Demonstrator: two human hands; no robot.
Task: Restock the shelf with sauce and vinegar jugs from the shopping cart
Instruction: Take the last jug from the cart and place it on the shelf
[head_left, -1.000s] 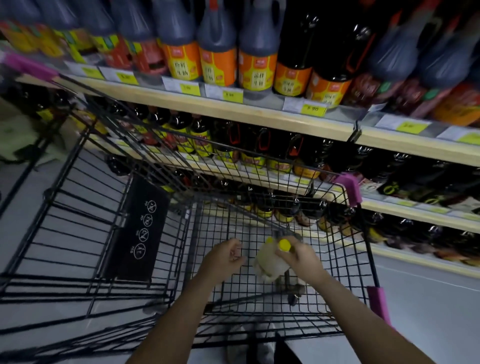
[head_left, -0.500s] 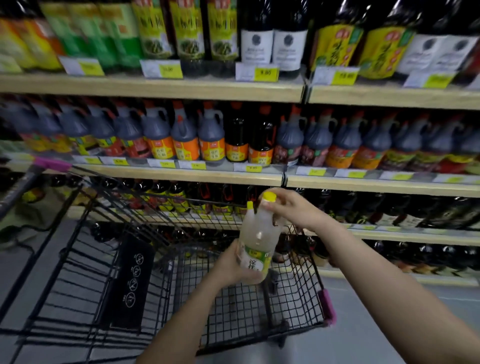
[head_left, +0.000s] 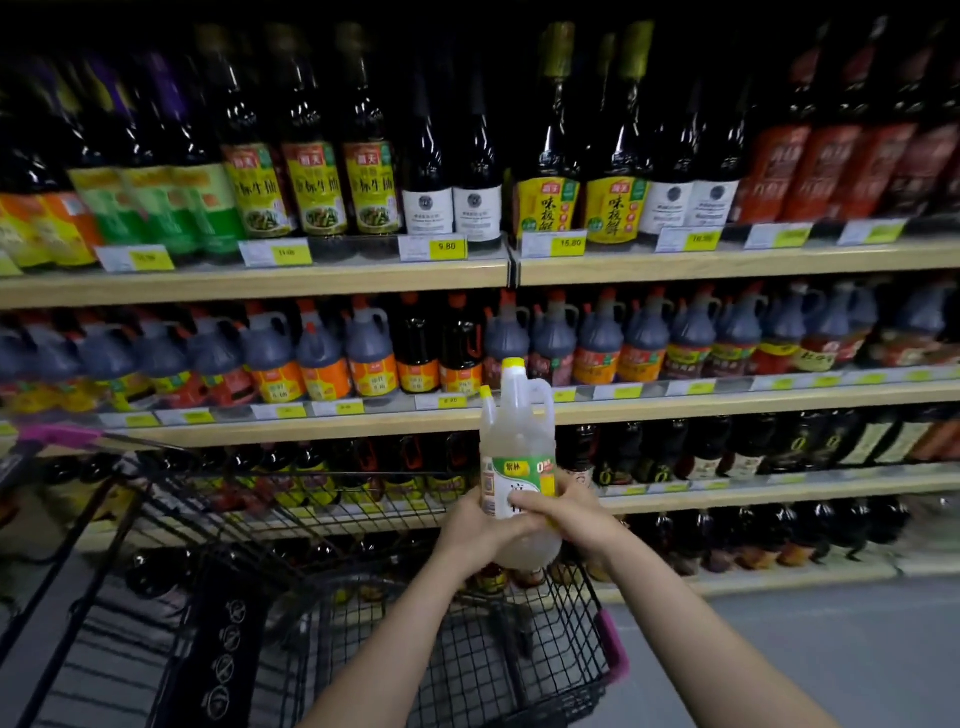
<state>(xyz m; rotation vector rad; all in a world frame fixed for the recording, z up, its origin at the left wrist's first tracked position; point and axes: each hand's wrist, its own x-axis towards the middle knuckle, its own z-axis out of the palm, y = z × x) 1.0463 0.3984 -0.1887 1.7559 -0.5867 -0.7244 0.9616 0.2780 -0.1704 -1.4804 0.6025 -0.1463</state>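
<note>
Vinegar jug upright, long axis vertical, yellow cap uppermost; left hand and right hand both grip its lower body above shopping cart.

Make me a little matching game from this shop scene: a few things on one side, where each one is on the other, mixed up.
Things:
1. clear jug
2. shopping cart
3. tall bottles with yellow labels
4. grey jugs with orange labels

Places:
A. top shelf
B. held up in both hands, left hand and right hand
C. shelf just below the top one
D. on the floor, under the arms

Pairs: 1-B, 2-D, 3-A, 4-C
</note>
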